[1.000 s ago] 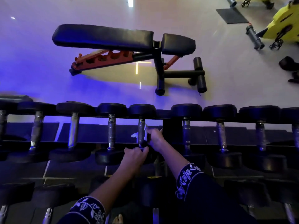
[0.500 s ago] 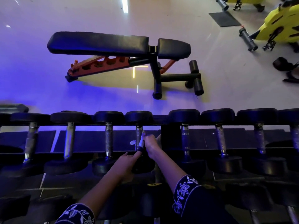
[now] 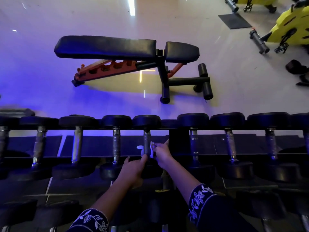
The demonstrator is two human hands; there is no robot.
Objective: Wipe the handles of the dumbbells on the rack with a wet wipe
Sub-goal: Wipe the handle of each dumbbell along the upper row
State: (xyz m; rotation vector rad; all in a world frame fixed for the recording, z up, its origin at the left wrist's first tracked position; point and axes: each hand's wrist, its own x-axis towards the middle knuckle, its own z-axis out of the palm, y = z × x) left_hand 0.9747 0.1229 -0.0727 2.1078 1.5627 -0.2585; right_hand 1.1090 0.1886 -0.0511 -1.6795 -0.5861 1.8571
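Pinching the white wet wipe (image 3: 151, 150) round the dumbbell handle (image 3: 147, 139) just below the frame's centre, the right hand (image 3: 162, 153) keeps its fingers clamped on it (wipe shows either side of the bar); the left hand (image 3: 133, 169) clasps the near head (image 3: 151, 171) on the rack (image 3: 173, 139).

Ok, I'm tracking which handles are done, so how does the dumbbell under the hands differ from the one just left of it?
The dumbbell under the hands has a white wet wipe around its handle, pinched by the right hand; the left neighbour has a bare handle. The left hand rests on the first one's near head; the neighbour's near head is untouched. Both lie across the rack, with black heads and metal handles.
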